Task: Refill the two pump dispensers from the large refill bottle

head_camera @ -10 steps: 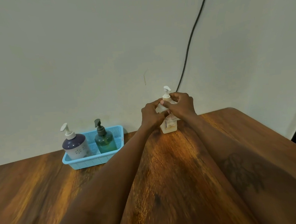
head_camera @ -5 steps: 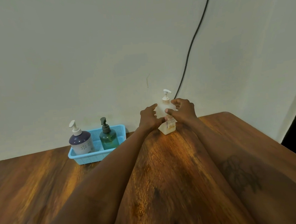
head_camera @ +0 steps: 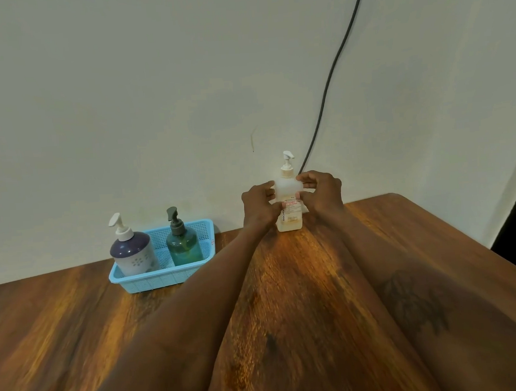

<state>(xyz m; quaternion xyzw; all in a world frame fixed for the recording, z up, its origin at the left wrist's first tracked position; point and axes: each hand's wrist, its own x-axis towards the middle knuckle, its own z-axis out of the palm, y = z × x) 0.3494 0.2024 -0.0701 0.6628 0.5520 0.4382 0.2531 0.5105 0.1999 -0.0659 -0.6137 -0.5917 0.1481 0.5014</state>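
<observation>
A plain domestic or washroom-like room is suggested rather than a workshop or lab. A dark wood-grain bench (head_camera: 302, 283) is set against a bare, off-white painted wall (head_camera: 152, 96), down which a single black cable (head_camera: 337, 55) is run. Toiletry-type pump bottles are kept in a small light-blue plastic basket (head_camera: 152, 279) at the wall. No tools or machinery are shown, so the exact room cannot be told.

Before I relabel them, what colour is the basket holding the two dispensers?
Light blue mesh basket, clearest in the head view.
</observation>
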